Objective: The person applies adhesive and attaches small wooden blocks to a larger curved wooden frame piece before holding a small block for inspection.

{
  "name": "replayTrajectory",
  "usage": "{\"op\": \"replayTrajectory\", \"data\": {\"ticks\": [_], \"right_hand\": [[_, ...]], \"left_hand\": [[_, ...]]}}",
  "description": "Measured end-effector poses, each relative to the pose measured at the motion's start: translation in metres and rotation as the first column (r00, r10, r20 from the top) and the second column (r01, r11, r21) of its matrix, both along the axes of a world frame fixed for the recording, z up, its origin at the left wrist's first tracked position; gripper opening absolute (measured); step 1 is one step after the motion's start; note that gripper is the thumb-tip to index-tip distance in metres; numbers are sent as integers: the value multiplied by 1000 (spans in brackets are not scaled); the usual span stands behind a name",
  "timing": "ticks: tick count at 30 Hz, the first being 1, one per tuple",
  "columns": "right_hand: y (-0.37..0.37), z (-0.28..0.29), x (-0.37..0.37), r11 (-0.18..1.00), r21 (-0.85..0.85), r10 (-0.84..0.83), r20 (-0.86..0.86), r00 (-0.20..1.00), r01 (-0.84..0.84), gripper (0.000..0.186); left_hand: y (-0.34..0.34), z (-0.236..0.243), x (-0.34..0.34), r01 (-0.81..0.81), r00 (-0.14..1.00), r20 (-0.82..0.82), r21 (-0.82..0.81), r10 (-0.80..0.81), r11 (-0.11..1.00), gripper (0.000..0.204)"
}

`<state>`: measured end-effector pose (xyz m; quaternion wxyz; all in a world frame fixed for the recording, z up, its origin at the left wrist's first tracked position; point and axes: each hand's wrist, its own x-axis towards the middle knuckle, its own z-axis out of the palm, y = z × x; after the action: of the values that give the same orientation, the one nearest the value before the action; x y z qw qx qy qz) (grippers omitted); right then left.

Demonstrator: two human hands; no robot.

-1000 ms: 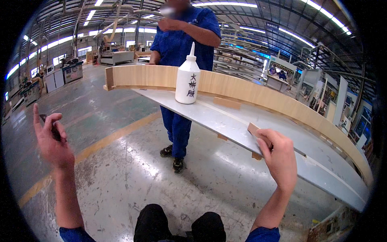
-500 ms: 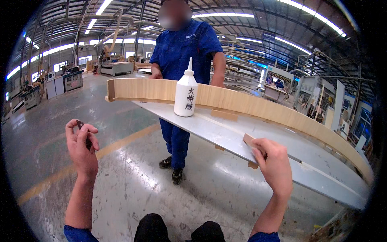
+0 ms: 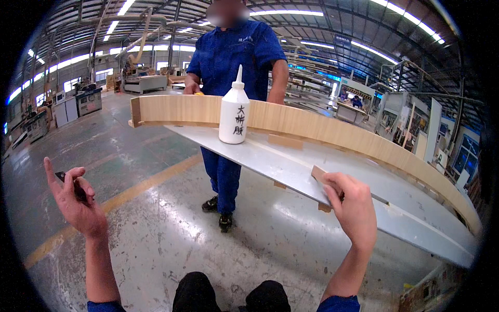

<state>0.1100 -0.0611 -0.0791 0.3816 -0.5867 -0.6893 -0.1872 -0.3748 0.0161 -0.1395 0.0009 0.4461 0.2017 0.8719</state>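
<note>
My left hand (image 3: 75, 203) is off the board at the lower left, index finger raised, the other fingers curled round a small dark object (image 3: 78, 188). My right hand (image 3: 347, 205) pinches a small wooden block (image 3: 317, 173) on the grey board (image 3: 410, 229), beside a pale strip (image 3: 280, 155) running along it. A white glue bottle (image 3: 234, 119) with a long nozzle stands upright on the board. Behind it a curved pale wooden band (image 3: 335, 127) stands on edge along the board's far side, with a loose wooden piece (image 3: 285, 141) lying in front of it.
A co-worker (image 3: 231, 57) in blue workwear stands across the board, hands down behind the band, one by a small yellow item (image 3: 198, 93). Workshop machines (image 3: 88, 101) stand at the back left and right. Grey floor (image 3: 156, 223) with a yellow line shows below.
My left hand rose inward, then dropped back left, index finger straightened again. My right hand keeps the block, shifted slightly along the board. The co-worker's raised hand has come down.
</note>
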Motion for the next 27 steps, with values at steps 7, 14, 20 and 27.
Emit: {"op": "replayTrajectory", "data": {"ticks": [7,14,20,27], "right_hand": [[-1,-1,1,1000,27,1,-14,1000,-1,17],[1,-1,1,998,49,32,-5,999,-32,18],[0,-1,1,999,47,14,18,1000,-14,19],[1,-1,1,998,59,11,21,1000,-12,19]], "left_hand": [[-4,-2,-27,-123,992,-43,-53,121,991,65],[-21,14,-110,-305,935,-193,-13,297,952,62],[-21,22,-129,-106,994,-14,64,107,992,49],[-16,9,-135,21,1000,5,139,-22,990,35]]}}
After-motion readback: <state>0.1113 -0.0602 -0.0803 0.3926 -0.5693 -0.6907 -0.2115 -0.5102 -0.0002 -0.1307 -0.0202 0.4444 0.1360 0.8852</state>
